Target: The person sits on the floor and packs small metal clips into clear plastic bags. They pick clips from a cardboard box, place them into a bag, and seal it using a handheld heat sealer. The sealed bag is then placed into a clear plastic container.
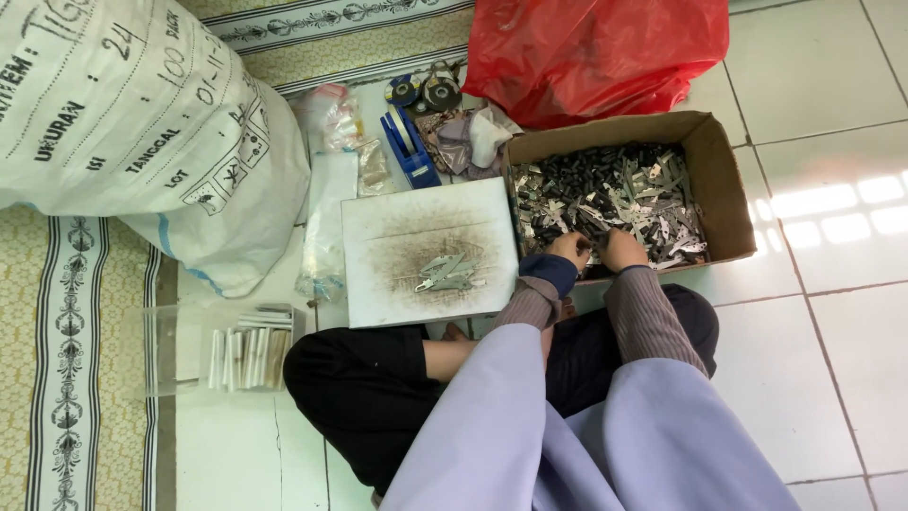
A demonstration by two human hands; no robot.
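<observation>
Both my hands reach into a brown cardboard box (716,180) full of small silver and dark metal parts (605,194). My left hand (569,248) rests at the near edge of the pile with fingers curled among the parts. Beside it, my right hand (623,249) is also curled down into the parts. What either hand grips is hidden. A white square board (378,284) with a dark smudged centre lies left of the box and carries a small heap of silver metal pieces (447,273).
A big white woven sack (132,123) stands at the far left. A red plastic bag (596,52) lies behind the box. A blue tape dispenser (409,147), discs and rags sit between them. A clear box with white sticks (248,358) lies near my left knee. Tiled floor stretches right.
</observation>
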